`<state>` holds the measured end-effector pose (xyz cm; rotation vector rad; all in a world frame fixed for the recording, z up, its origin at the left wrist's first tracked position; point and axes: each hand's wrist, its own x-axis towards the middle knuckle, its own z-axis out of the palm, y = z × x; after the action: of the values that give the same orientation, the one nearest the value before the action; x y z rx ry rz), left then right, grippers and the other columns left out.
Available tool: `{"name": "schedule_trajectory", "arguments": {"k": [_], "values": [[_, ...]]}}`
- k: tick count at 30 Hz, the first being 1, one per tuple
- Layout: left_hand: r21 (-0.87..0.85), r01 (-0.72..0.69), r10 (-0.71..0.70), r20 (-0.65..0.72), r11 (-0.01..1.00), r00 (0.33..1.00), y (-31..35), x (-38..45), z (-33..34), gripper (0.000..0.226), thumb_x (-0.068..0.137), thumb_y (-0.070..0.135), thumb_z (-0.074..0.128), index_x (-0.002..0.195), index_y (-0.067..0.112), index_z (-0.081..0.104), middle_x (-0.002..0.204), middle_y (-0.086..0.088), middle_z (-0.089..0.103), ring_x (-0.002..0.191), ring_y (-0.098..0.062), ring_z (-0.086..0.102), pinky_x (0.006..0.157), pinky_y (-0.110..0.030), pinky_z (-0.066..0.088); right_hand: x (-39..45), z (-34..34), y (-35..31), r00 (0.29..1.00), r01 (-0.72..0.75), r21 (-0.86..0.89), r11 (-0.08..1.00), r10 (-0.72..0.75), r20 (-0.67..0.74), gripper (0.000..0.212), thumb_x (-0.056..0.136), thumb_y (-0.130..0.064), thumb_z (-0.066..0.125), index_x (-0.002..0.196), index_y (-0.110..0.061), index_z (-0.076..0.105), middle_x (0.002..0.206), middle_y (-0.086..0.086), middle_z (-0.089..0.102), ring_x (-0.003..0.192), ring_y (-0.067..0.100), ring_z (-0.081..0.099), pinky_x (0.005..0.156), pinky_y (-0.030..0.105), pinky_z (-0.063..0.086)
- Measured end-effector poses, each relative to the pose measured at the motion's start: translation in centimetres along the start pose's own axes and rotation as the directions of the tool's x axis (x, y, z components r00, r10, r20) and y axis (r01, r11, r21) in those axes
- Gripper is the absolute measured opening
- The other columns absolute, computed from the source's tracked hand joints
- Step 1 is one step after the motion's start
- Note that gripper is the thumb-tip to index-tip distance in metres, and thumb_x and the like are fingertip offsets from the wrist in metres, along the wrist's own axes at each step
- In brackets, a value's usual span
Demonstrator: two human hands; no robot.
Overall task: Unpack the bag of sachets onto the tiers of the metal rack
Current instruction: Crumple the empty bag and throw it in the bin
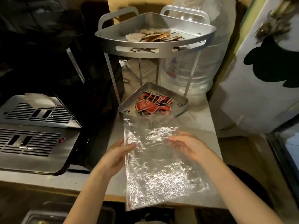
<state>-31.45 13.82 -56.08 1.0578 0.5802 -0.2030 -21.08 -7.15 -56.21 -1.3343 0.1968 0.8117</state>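
Observation:
A two-tier metal corner rack (155, 50) stands at the back of the counter. Its top tier holds a pile of pale brown sachets (155, 36). Red sachets (153, 105) fill the bottom tier (127, 109). A crumpled clear plastic bag (161, 172) lies stretched out in front of the rack and looks empty. My left hand (120, 152) pinches the bag's left edge. My right hand (187, 146) is behind the clear plastic, fingers loosely bent, and whether it grips the bag is unclear.
A coffee machine with a slotted steel drip tray (37, 113) stands on the left. Behind the rack sits a large clear water bottle (197, 75). A white appliance door (262, 75) stands at the right. The counter edge (113, 198) runs near me.

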Motion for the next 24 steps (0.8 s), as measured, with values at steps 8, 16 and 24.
{"name": "schedule_trajectory", "arguments": {"k": [8,16,24], "values": [[-0.062,-0.285,0.289,0.090,0.957,0.953,0.7,0.9,1.2,0.073,0.048,0.014,0.081,0.115,0.024,0.053,0.078,0.000,0.072,0.070,-0.012,0.069,0.060,-0.019,0.054,-1.1,-2.7,-1.4,0.983,0.181,0.195,0.964,-0.181,-0.018,0.050,0.066,0.012,0.063,0.110,-0.009,0.057,0.072,0.001,0.073,0.064,0.009,0.069,0.058,0.016,0.053],[-0.020,-0.267,0.268,0.063,0.964,0.961,0.8,1.9,1.8,0.022,0.083,-0.001,0.054,0.104,0.004,0.059,0.078,-0.001,0.069,0.066,-0.005,0.066,0.058,-0.014,0.051,-1.5,-3.6,-0.2,0.997,0.032,-0.217,0.976,-0.015,0.079,0.025,0.071,-0.001,0.071,0.095,-0.005,0.064,0.081,0.007,0.069,0.065,0.012,0.066,0.050,0.021,0.051],[0.295,-0.159,0.113,0.168,0.942,0.979,1.3,1.8,0.9,0.044,0.077,0.008,0.068,0.113,0.027,0.052,0.099,0.004,0.070,0.088,-0.017,0.067,0.072,-0.026,0.054,-1.5,-5.0,-1.2,0.986,0.155,-0.232,0.960,-0.135,0.099,0.032,0.077,-0.005,0.066,0.101,-0.025,0.063,0.073,0.001,0.073,0.064,0.011,0.066,0.061,0.024,0.050]]}}
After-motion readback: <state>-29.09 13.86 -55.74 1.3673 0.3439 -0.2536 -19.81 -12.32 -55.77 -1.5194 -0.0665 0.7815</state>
